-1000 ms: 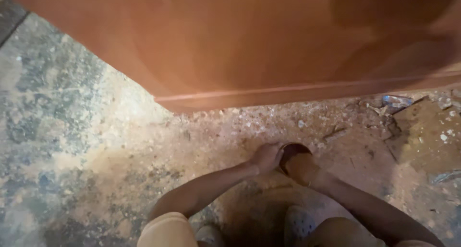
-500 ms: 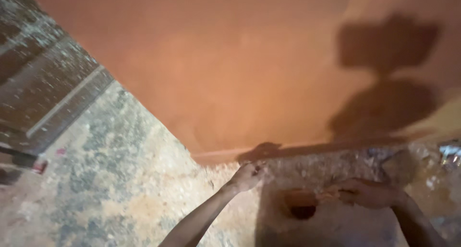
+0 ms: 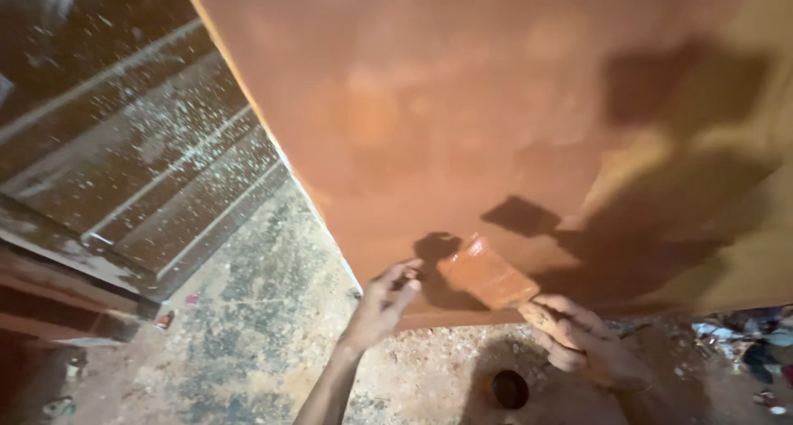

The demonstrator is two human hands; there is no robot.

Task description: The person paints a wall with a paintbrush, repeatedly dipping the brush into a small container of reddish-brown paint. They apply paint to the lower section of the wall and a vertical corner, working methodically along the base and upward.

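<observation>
right hand [image 3: 588, 342] grips brush [image 3: 487, 272] — bristles on orange panel [image 3: 462, 103].

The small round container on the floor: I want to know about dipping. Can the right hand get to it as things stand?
Probably yes: the container sits open on the floor just below the right hand, nothing between them, though that hand holds a brush.
</observation>
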